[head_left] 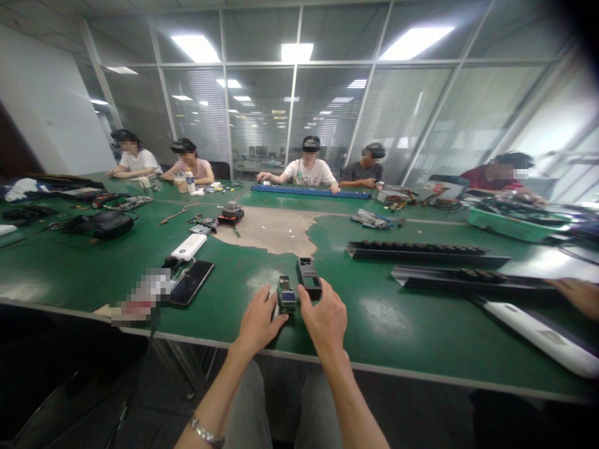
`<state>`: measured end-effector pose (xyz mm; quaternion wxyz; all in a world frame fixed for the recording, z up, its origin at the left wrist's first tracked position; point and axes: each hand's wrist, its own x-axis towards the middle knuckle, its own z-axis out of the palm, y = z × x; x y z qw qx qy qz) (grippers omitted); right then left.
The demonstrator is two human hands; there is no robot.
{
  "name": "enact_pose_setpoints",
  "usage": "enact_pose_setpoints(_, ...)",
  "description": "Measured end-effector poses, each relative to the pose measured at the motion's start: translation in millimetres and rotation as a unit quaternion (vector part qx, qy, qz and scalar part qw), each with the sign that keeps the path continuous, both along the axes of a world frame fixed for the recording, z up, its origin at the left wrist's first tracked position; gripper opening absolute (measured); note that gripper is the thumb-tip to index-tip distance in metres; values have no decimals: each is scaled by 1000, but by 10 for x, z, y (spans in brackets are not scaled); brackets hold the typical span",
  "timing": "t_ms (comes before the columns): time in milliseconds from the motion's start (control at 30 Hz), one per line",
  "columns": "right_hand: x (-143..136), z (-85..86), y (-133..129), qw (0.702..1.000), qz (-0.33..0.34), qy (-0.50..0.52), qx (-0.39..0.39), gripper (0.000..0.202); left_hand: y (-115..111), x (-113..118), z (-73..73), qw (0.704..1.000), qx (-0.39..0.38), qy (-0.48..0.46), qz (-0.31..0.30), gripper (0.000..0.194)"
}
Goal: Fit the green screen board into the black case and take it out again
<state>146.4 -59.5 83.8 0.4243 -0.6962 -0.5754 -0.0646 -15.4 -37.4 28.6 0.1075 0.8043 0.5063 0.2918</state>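
Near the table's front edge, my left hand (pixel 259 319) lies beside a small green circuit board (pixel 287 299) with a little screen on it. Its thumb and fingers are apart, with the fingertips close to the board's left side; whether they touch it I cannot tell. My right hand (pixel 327 313) grips a black plastic housing (pixel 307 274) by its near end, thumb on the left side and fingers on the right. Cut-out openings show in the housing's upper face. Board and housing are side by side, a narrow gap between them.
Left of my hands lie a black phone (pixel 193 282) and a white power bank (pixel 189 247). Long black channels (pixel 449 277) and a white device (pixel 538 337) lie right, near another person's hand (pixel 578 296). A green basket (pixel 519 223) stands farther back. Several people sit opposite.
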Motion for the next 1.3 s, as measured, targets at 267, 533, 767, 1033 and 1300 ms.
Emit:
enact_pose_setpoints(267,336,-270,-13,998,-54,-17,-32,45,5,3,-20,1000,-5,3,-1,50)
enact_pose_setpoints(533,479,-518,20,994,-77,-18,-79,45,11,13,7,1000,-7,23,2,49)
enact_pose_setpoints(767,516,-624,25,995,-67,-20,-74,52,18,14,2,1000,-12,25,5,52)
enact_pose_setpoints(1033,512,-666,-7,993,-80,-31,-78,81,17,14,0,1000,-5,24,5,51)
enact_pose_setpoints(1300,519,-636,-34,994,-73,20,-73,87,17,12,-17,1000,-6,19,8,55)
